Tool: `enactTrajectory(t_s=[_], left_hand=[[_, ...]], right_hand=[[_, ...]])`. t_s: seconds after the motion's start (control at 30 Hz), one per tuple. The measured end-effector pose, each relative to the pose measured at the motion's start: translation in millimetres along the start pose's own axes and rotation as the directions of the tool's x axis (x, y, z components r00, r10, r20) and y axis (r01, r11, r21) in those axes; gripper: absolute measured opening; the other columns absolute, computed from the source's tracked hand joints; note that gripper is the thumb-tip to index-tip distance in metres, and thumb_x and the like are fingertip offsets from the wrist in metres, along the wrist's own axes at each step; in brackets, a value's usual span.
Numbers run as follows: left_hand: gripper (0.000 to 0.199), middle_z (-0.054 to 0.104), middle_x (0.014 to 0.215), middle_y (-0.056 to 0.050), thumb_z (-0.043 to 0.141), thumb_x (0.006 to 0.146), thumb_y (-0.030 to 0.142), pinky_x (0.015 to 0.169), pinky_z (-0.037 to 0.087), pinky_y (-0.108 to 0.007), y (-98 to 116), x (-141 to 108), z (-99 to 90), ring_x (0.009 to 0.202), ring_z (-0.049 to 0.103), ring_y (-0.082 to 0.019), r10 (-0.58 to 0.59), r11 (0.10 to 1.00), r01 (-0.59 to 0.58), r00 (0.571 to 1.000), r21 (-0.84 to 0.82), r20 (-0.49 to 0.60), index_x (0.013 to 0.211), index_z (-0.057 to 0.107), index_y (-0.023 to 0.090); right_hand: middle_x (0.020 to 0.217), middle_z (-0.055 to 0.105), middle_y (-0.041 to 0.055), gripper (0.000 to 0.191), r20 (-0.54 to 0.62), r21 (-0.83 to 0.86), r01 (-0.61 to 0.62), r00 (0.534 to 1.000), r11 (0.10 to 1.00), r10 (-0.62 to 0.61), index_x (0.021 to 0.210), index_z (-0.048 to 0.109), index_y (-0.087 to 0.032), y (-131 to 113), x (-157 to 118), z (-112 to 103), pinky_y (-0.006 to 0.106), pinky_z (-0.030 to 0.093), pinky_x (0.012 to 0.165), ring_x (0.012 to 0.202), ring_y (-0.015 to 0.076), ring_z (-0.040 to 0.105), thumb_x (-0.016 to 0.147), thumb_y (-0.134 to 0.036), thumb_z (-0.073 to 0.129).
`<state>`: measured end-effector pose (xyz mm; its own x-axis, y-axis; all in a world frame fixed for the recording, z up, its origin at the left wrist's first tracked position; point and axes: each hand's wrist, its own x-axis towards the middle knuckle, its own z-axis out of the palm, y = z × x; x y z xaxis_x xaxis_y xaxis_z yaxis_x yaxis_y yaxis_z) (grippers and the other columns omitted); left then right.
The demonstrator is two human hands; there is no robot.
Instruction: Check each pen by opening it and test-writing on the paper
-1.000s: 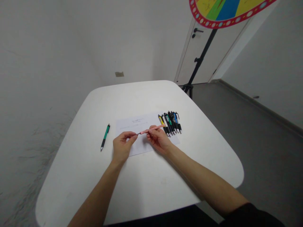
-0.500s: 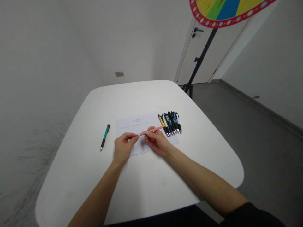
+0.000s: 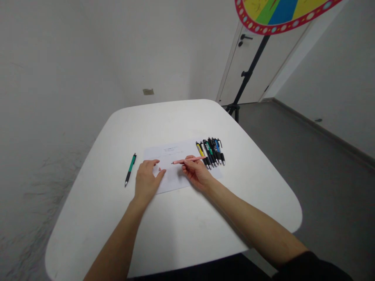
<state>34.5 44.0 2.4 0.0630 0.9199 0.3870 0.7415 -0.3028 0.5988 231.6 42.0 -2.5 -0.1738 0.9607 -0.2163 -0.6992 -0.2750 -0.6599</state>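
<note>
A pink pen [image 3: 178, 161] is held in my right hand [image 3: 197, 173], its dark tip pointing left above a white sheet of paper [image 3: 172, 183] with some writing near its top. My left hand [image 3: 147, 179] is over the paper's left side, thumb and fingers apart. A tiny pink piece [image 3: 159, 169] shows between the left thumb and forefinger, not visibly gripped. Several pens [image 3: 211, 152], with yellow, white, green, black and blue barrels, lie side by side at the paper's right edge, close to the pink pen's rear end.
A green and black pen [image 3: 130, 169] lies alone on the white table [image 3: 166, 117], left of my left hand. Beyond the table's far right corner, a colourful wheel [image 3: 275, 17] stands on a black stand [image 3: 249, 72] before a door.
My left hand has come away from the pink pen's left end, moved left and opened. The pen's dark tip and the tiny pink piece now show. My right hand has barely moved.
</note>
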Motion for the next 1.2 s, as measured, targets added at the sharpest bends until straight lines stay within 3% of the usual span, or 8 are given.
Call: enactTrajectory(t_s=[0.1,0.2,0.33,0.4,0.5,0.6,0.7,1.2], left_hand=[[0.018,0.066,0.093,-0.01,0.06,0.082,0.026,0.084,0.047,-0.042,-10,1,1.4,0.089,0.059,-0.027,-0.006,0.991,0.0,0.999,0.131,0.046,0.095,0.067,0.016],[0.012,0.067,0.085,-0.009,0.057,0.082,0.025,0.081,0.046,-0.042,-12,1,4.1,0.085,0.059,-0.026,-0.008,0.99,-0.004,0.996,0.143,0.089,0.085,0.067,0.018],[0.01,0.068,0.078,-0.005,0.061,0.079,0.028,0.074,0.046,-0.036,-4,2,4.1,0.075,0.059,-0.021,-0.096,0.99,0.102,0.993,-0.093,0.071,0.079,0.066,0.019],[0.015,0.068,0.075,-0.003,0.064,0.077,0.033,0.068,0.046,-0.032,1,2,4.1,0.069,0.059,-0.018,-0.171,0.929,0.188,0.982,-0.319,0.081,0.08,0.066,0.019],[0.022,0.068,0.074,-0.002,0.072,0.071,0.037,0.066,0.048,-0.028,7,3,5.7,0.069,0.061,-0.015,-0.24,0.759,0.252,0.965,-0.6,0.102,0.08,0.065,0.018],[0.026,0.07,0.075,-0.003,0.077,0.066,0.036,0.07,0.05,-0.028,10,2,7.8,0.073,0.066,-0.016,-0.28,0.609,0.289,0.95,-0.739,0.14,0.08,0.065,0.017],[0.029,0.073,0.076,-0.004,0.08,0.064,0.036,0.07,0.051,-0.028,12,0,8.7,0.075,0.068,-0.017,-0.29,0.53,0.339,0.934,-0.778,0.209,0.082,0.066,0.017],[0.032,0.075,0.075,-0.006,0.078,0.066,0.043,0.065,0.052,-0.029,16,1,5.7,0.071,0.069,-0.018,-0.305,0.623,0.352,0.931,-0.698,0.198,0.08,0.067,0.016]], right_hand=[[0.075,0.07,-0.0001,0.035,-0.009,0.005,0.006,1.0,1.0,-0.006,0.074,0.055,-0.019,0,1,0,0.016,0.05,0.055,0.059,0.0067,0.059,0.063,-0.022,0.088],[0.077,0.071,0.0006,0.036,-0.003,-0.003,0.006,1.0,1.0,-0.006,0.074,0.055,-0.019,-1,1,2,0.016,0.049,0.054,0.059,0.0066,0.059,0.062,-0.023,0.088],[0.076,0.071,0.0008,0.036,-0.019,-0.024,0.02,1.0,1.0,-0.02,0.075,0.056,-0.019,0,0,2,0.018,0.049,0.053,0.059,0.0073,0.059,0.061,-0.024,0.088],[0.073,0.069,-0.0001,0.035,-0.021,-0.05,0.037,0.999,0.998,-0.038,0.074,0.056,-0.019,0,0,3,0.018,0.048,0.053,0.058,0.0076,0.059,0.061,-0.025,0.088],[0.067,0.065,-0.0025,0.035,-0.02,-0.092,0.055,0.998,0.994,-0.057,0.074,0.057,-0.019,2,0,3,0.019,0.048,0.052,0.058,0.0081,0.058,0.06,-0.027,0.089],[0.065,0.064,-0.0031,0.035,-0.014,-0.105,0.06,0.998,0.993,-0.062,0.074,0.058,-0.019,2,-2,5,0.019,0.048,0.052,0.058,0.0084,0.058,0.059,-0.028,0.089],[0.067,0.064,-0.0028,0.035,-0.001,-0.105,0.062,0.998,0.993,-0.062,0.074,0.058,-0.019,2,-4,6,0.02,0.048,0.053,0.059,0.0089,0.058,0.06,-0.028,0.089],[0.066,0.063,-0.0033,0.036,-0.002,-0.113,0.073,0.997,0.991,-0.074,0.075,0.057,-0.021,0,-2,6,0.022,0.048,0.054,0.06,0.0099,0.058,0.059,-0.029,0.089]])
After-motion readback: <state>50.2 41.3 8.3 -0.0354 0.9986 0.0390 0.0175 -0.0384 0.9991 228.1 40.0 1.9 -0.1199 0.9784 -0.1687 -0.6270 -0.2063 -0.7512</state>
